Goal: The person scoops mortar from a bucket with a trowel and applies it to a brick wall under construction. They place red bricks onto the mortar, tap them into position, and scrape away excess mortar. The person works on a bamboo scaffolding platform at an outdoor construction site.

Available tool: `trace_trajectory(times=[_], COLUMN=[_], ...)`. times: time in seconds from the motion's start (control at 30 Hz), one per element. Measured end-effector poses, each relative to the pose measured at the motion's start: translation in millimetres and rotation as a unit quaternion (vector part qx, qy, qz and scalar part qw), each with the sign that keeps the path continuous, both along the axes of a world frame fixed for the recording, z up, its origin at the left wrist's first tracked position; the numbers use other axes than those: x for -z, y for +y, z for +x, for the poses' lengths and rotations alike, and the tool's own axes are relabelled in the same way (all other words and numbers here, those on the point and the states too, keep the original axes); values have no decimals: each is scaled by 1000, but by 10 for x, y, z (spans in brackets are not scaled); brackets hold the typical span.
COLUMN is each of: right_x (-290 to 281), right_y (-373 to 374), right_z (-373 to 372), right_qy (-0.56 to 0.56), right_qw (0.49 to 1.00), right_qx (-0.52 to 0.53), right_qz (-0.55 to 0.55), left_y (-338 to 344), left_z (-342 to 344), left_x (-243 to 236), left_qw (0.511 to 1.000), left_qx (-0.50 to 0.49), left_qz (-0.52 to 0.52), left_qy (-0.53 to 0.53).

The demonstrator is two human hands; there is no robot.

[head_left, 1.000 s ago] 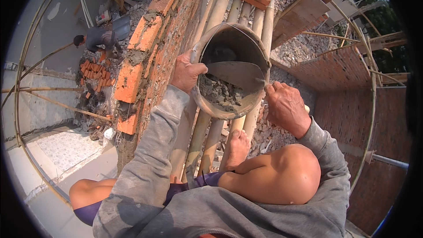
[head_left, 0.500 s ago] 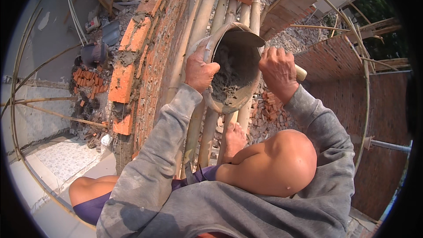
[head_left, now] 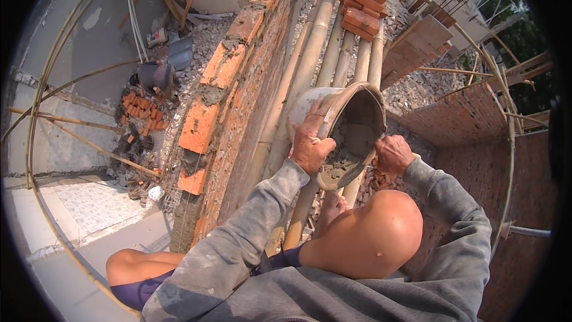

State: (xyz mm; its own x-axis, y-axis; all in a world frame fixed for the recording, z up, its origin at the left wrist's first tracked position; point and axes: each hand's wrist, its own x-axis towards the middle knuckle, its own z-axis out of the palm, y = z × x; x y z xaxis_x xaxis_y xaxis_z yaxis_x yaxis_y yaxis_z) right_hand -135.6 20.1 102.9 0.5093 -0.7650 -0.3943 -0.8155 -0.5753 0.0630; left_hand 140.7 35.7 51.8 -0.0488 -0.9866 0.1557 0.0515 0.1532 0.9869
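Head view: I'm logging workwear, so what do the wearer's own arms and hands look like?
The left sleeve is long, grey and wrinkled, with pale smudges; the right sleeve is matching grey. Both end in cuffs at the wrists. The left hand and right hand are ungloved.

Bucket (head_left: 338,107) now at a sharper rightward tilt

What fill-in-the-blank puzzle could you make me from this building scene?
1. The person's ____ hand is spread against the outside of the bucket.
2. The mortar sits ____ the bucket.
3. The stacked bricks rest on poles of ____.
4. Both sleeves are ____ in colour.

Missing words: left; inside; bamboo; grey.
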Motion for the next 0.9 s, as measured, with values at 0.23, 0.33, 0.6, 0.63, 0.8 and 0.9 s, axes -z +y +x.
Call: trace_trajectory(times=[0.23,0.33,0.6,0.63,0.8,0.9], right_x=[614,641,532,546,263,-198], right_y=[411,555,638,674,713,521], right_z=[-92,68,750,802,696,272], right_qy=[-261,-332,-586,-619,-692,-628], right_qw=[957,916,512,430,209,377], right_qx=[68,153,439,454,482,510], right_qz=[101,163,449,476,495,451], left_y=[-14,-38,-69,-91,-241,-378], left_z=[224,263,301,294,302,381], left_x=[-41,-21,-72,-66,-35,-44], left_qw=[994,992,992,993,989,984], left_qx=[107,108,78,77,52,21], left_qz=[-10,14,86,79,93,126], left_qy=[29,56,42,39,105,126])
